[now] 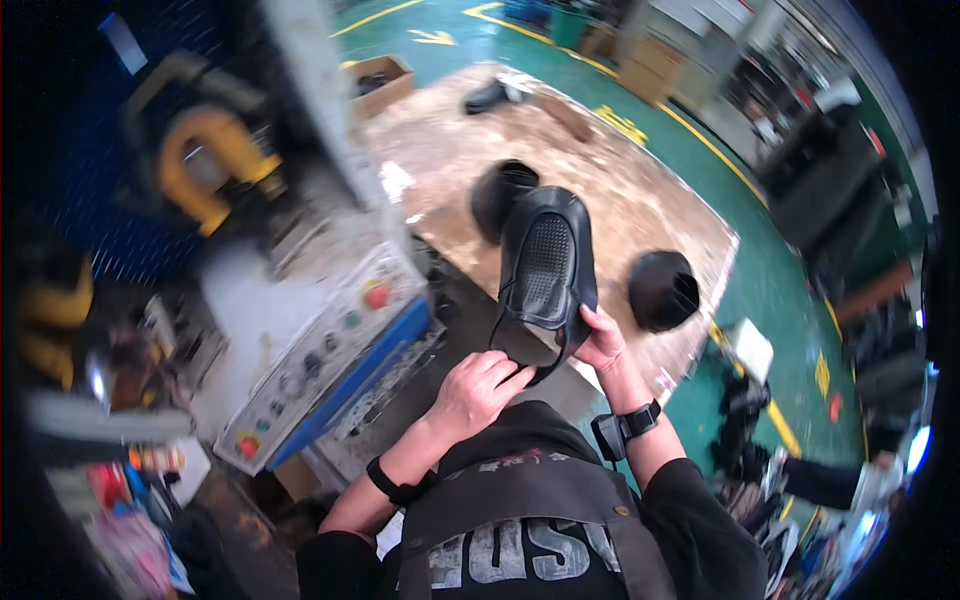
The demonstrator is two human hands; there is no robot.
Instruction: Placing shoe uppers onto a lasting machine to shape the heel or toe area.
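A black shoe [548, 260] with a dimpled panel facing up is held in front of my chest, its toe end pointing away from me. My right hand [600, 342] grips its near right side, thumb along the edge. At the near end my left hand [480, 390] is closed with bent fingers against the dark strap-like edge of the opening. Whether the left fingers pinch that edge fully is partly hidden. Just beyond the shoe stands a rounded black shoe piece [492, 205], partly covered by it. A similar black shoe piece [663, 290] stands to the right, its opening showing.
A worn wooden tabletop [430, 150] lies ahead, with a small dark object [487, 97] at its far end. On the left is a machine with a control panel [320, 355], red buttons and a yellow clamp-like part [205, 165]. A cardboard box [385, 88] stands beyond.
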